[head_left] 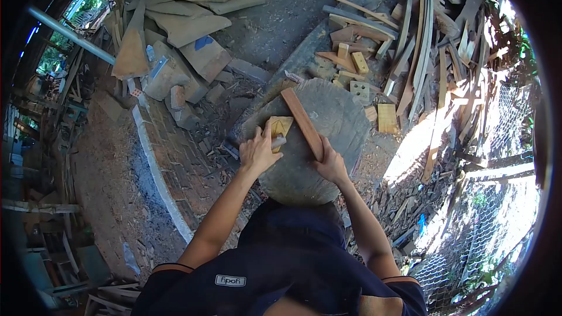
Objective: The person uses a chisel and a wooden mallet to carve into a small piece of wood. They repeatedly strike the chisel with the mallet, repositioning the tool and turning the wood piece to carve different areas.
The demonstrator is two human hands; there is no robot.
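A round wooden chopping-block top [310,181] stands in front of me. On its left side lies a small yellow wooden piece [282,123] with dark lines on its face. My left hand [259,151] grips this piece from the left, index finger stretched along its edge and thumb at the near side. A short pale, rounded object [279,140] shows beside the thumb; its kind I cannot tell. My right hand [332,165] is closed round the near end of a reddish-brown wooden strip [302,123], which slants across the block, its far end near the yellow piece.
Beyond the block, a long plank [310,44] carries small wood blocks, including a yellow block with holes [359,62]. Long wood strips [418,47] are piled at the right. Large boards [190,26] are stacked at the far left, near a low brick edge [155,164].
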